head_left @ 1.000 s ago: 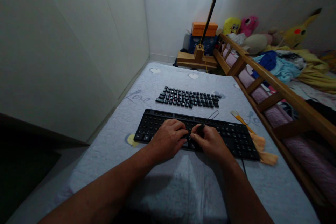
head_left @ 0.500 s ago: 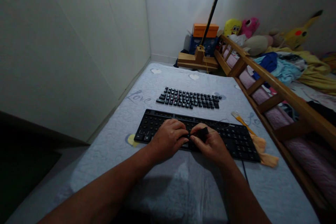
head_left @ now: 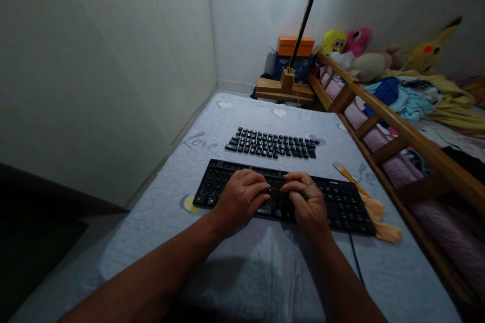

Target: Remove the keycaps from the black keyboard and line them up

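Note:
A black keyboard lies on the bed; many keycaps are off its left and middle part, while those at the right end are in place. My left hand rests over its middle, thumb and fingertips close together; whatever they pinch is hidden. Just to the right, my right hand is curled above the keys, slightly blurred. Beneath its fingers is a dark shape that looks like the black handle of a wire keycap puller, hard to separate from the keyboard. Behind the keyboard, loose black keycaps are set out in rows.
A brush and an orange cloth lie by the keyboard's right end. The cable runs toward me. A wooden bed rail borders the right side, a white panel the left. A wooden stand is at the back.
My right hand has moved slightly right, away from my left fingertips, and turned. The puller's handle and wires, which stuck out above it, no longer show there. My left hand is nearly still.

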The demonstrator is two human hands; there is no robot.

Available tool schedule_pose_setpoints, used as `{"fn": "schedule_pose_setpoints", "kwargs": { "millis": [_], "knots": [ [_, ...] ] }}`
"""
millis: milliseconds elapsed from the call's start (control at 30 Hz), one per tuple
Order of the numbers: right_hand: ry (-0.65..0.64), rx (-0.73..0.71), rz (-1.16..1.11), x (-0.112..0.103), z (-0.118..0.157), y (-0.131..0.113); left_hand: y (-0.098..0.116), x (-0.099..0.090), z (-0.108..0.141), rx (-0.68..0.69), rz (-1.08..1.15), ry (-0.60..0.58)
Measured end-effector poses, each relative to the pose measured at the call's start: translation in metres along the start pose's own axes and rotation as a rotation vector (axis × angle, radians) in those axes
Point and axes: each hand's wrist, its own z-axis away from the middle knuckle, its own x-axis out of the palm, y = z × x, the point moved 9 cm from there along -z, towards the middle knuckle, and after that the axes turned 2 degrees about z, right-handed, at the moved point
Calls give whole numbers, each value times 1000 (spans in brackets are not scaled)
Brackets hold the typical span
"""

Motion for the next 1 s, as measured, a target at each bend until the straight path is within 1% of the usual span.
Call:
{"fn": "schedule_pose_setpoints", "kwargs": {
  "millis": [100, 200, 333, 500, 667, 767, 833, 933, 1000],
  "knots": [
    [-55, -71, 12, 7, 0, -7, -2, -3, 0, -20, 17, 21],
    [-125, -111, 60, 16, 0, -13, -3, -3, 1, -21, 25, 30],
    [-193, -111, 96, 22, -1, -13, -2, -2, 2, -14, 31, 23],
    [-240, -110, 130, 26, -1, -11, -3, 0, 2, -20, 42, 19],
    [-287, -102, 220, 25, -6, -16, -2, -2, 1, -29, 57, 29],
    [-313, -104, 335, 18, -23, -12, -4, -7, 1, -64, 60, 64],
    [-280, -84, 455, 9, -42, -1, -4, -9, 1, -87, 53, 66],
    [-232, -24, 621, 1, -73, 23, -4, -8, 2, -93, 49, 47],
    [-266, 46, 712, 5, -89, 43, -4, -6, 2, -88, 51, 35]
  ]
}}
